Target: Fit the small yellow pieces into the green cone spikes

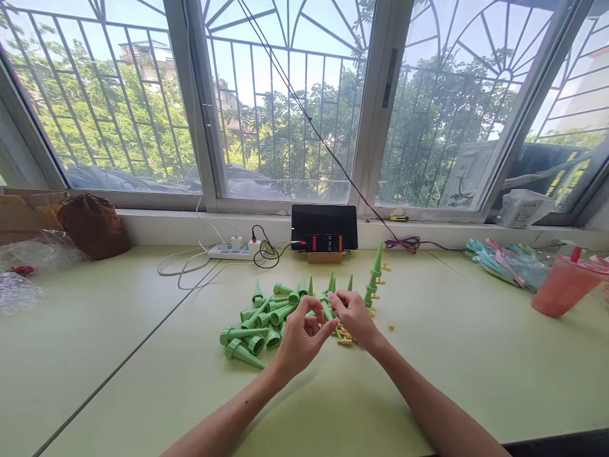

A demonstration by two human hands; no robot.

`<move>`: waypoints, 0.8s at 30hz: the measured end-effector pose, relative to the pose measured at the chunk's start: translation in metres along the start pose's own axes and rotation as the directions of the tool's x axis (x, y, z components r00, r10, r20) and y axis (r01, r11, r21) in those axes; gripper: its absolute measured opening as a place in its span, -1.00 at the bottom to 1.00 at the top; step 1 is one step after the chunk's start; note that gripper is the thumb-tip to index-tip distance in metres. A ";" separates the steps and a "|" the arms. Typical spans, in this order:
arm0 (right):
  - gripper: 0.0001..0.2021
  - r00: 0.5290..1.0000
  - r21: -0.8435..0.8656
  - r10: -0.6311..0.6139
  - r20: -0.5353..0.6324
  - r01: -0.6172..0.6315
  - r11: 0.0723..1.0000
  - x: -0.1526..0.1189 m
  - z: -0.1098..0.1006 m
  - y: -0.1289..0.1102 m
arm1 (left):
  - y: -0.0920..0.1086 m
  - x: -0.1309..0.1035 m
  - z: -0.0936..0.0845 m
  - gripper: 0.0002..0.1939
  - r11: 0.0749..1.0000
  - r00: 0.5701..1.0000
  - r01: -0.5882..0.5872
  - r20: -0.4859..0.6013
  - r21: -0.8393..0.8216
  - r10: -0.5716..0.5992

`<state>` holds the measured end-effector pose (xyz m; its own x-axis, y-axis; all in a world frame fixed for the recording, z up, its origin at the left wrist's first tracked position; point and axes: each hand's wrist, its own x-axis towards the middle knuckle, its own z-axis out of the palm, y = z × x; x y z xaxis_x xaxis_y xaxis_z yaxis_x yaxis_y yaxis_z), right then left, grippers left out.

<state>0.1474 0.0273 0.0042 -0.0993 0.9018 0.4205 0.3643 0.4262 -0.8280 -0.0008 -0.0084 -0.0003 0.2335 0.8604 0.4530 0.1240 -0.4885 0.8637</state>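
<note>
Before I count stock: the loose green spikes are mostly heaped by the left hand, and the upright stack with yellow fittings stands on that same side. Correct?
Not quite: the head view shows the upright stack with yellow fittings on the right side, beyond the right hand. The loose green spikes are mostly heaped by the left hand.

Indoor workspace: table [476, 355] beneath barred windows [295, 146]

The single head-worn view faces forward and down across the surface [476, 374], with the left hand [301, 336] and right hand [353, 315] near, just below centre, and reaches the windows [280, 139] beyond.
</note>
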 end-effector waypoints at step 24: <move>-0.58 0.999 0.186 0.027 -0.022 -0.022 0.982 0.000 -0.003 0.001 | 0.003 0.003 0.000 -0.65 0.995 0.994 0.058 0.083 0.085 -0.065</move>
<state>0.1505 0.0276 0.0044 -0.0690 0.9111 0.4065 0.1875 0.4120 -0.8917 -0.0001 -0.0074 0.0038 0.3043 0.8751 0.3763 0.2189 -0.4487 0.8664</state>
